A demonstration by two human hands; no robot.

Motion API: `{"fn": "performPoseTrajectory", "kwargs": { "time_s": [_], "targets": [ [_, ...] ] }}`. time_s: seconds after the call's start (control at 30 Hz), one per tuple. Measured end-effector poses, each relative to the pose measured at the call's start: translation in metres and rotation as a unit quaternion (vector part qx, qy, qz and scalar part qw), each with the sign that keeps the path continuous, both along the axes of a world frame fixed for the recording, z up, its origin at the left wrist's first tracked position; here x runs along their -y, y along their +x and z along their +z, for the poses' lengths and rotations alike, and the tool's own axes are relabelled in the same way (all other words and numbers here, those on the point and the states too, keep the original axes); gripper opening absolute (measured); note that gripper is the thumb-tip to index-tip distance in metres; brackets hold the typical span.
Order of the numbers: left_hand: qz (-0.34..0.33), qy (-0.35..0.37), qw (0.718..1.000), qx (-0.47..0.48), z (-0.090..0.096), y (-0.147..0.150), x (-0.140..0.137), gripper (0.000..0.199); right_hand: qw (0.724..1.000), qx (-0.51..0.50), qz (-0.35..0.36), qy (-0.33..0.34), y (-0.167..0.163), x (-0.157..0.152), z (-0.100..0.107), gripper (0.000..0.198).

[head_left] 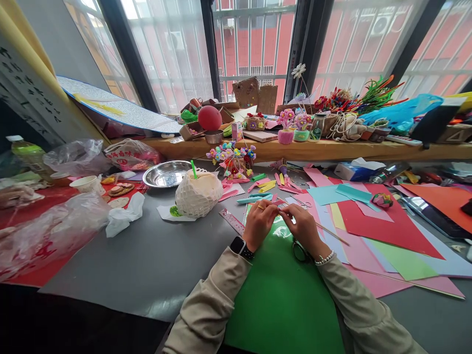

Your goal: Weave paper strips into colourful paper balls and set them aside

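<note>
In the head view, the left hand (261, 221) and right hand (301, 225) meet above the green mat's (283, 300) far end, fingertips pinched on a small pink piece (279, 202), mostly hidden. Left of the mat lies a ruler (232, 222); right of it, red paper (383, 223) and a thin stick (335, 234).

A craft workspace: coloured paper sheets (383, 221) and a green mat (283, 305) on the table (158, 260), flower pots (285, 136) along the windowsill (332, 151).
</note>
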State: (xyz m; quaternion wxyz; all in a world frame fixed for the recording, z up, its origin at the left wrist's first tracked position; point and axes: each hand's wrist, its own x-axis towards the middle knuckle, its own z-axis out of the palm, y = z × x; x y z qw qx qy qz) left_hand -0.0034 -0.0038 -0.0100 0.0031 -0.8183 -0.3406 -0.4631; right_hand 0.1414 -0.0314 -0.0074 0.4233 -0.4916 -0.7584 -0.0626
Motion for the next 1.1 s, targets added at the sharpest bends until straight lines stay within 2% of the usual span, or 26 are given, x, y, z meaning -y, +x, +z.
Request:
{"fn": "performPoseTrajectory", "kwargs": {
  "time_s": [0.17, 0.37, 0.6, 1.1],
  "targets": [
    [-0.076, -0.062, 0.995, 0.026, 0.007, -0.006, -0.003, 0.008, 1.000, -0.006, 0.027, 0.007, 0.006, 0.001, 0.011, 0.019],
    [-0.114, -0.120, 0.985, 0.037, 0.012, -0.008, -0.001, 0.008, 0.998, 0.023, 0.047, 0.039, 0.014, 0.002, 0.017, 0.020],
    [-0.114, -0.115, 0.987, 0.023, 0.009, -0.008, -0.002, 0.008, 0.997, 0.011, 0.048, 0.053, 0.013, 0.003, 0.017, 0.015],
    [-0.113, -0.104, 0.988, 0.009, 0.013, -0.008, 0.001, 0.007, 0.997, 0.009, 0.053, 0.063, 0.012, 0.005, 0.020, 0.012]
  ]
}}
